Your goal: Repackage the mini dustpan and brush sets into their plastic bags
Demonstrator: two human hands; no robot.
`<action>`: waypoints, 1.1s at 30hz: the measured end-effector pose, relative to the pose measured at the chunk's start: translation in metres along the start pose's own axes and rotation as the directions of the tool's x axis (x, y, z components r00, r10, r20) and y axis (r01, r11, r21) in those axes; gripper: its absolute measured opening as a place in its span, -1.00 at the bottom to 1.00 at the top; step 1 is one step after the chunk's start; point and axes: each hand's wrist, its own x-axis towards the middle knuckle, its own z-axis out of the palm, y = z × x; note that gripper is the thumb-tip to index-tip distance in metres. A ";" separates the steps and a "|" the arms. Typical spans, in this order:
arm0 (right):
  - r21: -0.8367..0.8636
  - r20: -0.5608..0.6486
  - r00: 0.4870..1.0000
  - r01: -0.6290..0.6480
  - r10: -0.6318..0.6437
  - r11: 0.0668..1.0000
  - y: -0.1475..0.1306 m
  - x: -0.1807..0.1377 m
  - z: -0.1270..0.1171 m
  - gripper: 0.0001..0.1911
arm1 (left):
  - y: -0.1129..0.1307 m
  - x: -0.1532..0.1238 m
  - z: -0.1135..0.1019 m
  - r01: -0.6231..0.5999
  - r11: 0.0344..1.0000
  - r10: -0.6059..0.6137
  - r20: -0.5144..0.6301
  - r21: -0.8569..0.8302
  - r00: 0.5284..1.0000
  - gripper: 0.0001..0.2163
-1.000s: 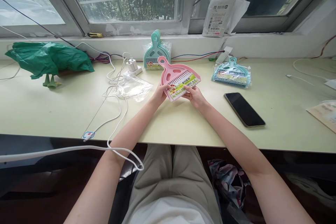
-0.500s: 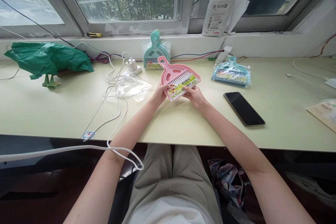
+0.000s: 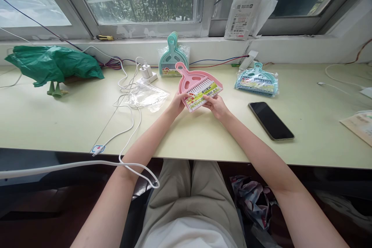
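A pink dustpan and brush set (image 3: 190, 77) is held tilted above the desk, its handle pointing up and to the left. White bristles show in the pan, and a printed label (image 3: 203, 95) crosses its lower part. My left hand (image 3: 178, 104) grips the lower left corner, thumb on the front. My right hand (image 3: 216, 105) pinches the lower right edge, with its thumb over the label and fingers partly hidden behind. Beyond the pink set, a stack of teal dustpan sets (image 3: 172, 52) in clear wrap leans against the wall. More wrapped teal dustpan sets (image 3: 257, 79) lie at the right.
A black phone (image 3: 271, 121) lies right of my hands. At left are a clear plastic bag (image 3: 149, 96), a charger (image 3: 145, 71) and white cables. One white cable (image 3: 72, 167) hangs across my left forearm. A green plastic bag (image 3: 55, 64) sits far left on the desk (image 3: 203, 139).
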 end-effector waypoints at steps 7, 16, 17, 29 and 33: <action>-0.010 0.017 1.000 0.022 -0.022 1.000 0.001 0.000 -0.001 -0.76 | 0.002 -0.003 0.004 -0.022 1.000 0.022 -0.008 0.001 1.000 -0.42; -0.030 0.021 1.000 0.021 -0.020 0.999 0.001 0.000 -0.001 -0.75 | 0.001 -0.002 0.003 -0.021 1.000 0.021 0.000 -0.013 1.000 -0.36; -0.028 0.026 0.999 0.022 -0.021 0.999 0.001 0.000 -0.002 -0.76 | 0.001 -0.002 0.003 -0.021 1.000 0.021 0.003 -0.012 1.000 -0.35; -0.021 0.019 1.000 0.004 -0.004 1.000 0.001 0.001 -0.003 -0.81 | 0.001 -0.002 0.003 -0.020 1.000 0.020 -0.011 0.014 1.000 -0.38; -0.017 0.012 1.000 0.002 -0.002 1.000 0.000 0.000 -0.002 -0.84 | 0.003 -0.002 0.003 -0.020 0.999 0.021 -0.004 0.025 1.000 -0.39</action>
